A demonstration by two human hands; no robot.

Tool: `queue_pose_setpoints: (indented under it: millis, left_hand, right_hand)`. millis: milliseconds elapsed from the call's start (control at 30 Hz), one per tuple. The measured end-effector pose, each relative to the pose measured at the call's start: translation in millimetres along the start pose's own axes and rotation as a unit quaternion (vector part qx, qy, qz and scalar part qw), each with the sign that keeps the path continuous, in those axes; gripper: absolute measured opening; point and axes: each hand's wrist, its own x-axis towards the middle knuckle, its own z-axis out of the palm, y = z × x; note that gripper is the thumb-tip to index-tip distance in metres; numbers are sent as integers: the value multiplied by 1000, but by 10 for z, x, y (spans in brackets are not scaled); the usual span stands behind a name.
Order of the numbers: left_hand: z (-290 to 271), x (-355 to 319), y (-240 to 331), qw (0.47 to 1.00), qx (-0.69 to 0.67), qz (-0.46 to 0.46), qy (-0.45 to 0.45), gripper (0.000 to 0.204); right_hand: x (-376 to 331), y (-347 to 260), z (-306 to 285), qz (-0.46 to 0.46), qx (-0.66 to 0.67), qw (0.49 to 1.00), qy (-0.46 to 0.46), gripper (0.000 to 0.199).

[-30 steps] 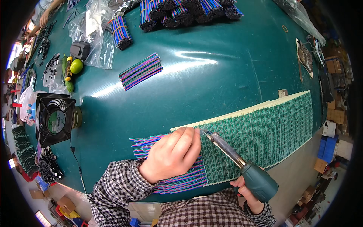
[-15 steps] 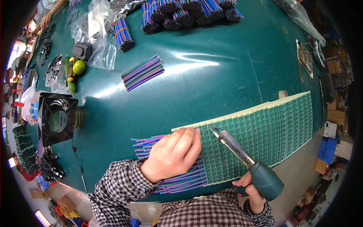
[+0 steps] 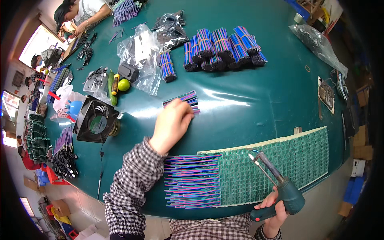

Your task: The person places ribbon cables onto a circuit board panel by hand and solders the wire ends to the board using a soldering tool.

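Observation:
My left hand (image 3: 172, 125) lies over a small pile of multicoloured wires (image 3: 190, 97), its fingers closed on wires at the pile's near edge. How many it grips is hidden. In my right hand (image 3: 275, 210) is a green-handled soldering gun (image 3: 291, 196), gripped by the handle. Its tip hangs above a wide panel of small green circuit boards (image 3: 276, 160). Along the panel's left end lies a row of multicoloured wires (image 3: 192, 182), their loose ends pointing left.
Rubber-banded wire bundles (image 3: 214, 50) stand at the back. A black fan (image 3: 94, 122) is at left, near a green fruit (image 3: 124, 85), cucumber (image 3: 111, 86) and yellow-black screwdriver (image 3: 115, 84). Clear plastic bags (image 3: 144, 60) lie farther back. Another person (image 3: 90, 14) works at far left.
My left hand has moved from the panel's left end up to the loose wire pile. My right hand has drawn the soldering gun slightly right. The view has shifted, showing more of the far table.

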Motion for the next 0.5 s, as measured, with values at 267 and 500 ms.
queue_pose_setpoints:
  millis: [267, 500]
  left_hand:
    - [-34, -100, 149, 998, -34, -27, -49, 15]
    - [-97, -21, 135, 991, -93, -31, -91, 15]
  right_hand:
    - [-15, -4, -98, 11, 4, 1000, -23, 58]
    - [-53, -29, -74, 10, -4, 1000, -14, 58]
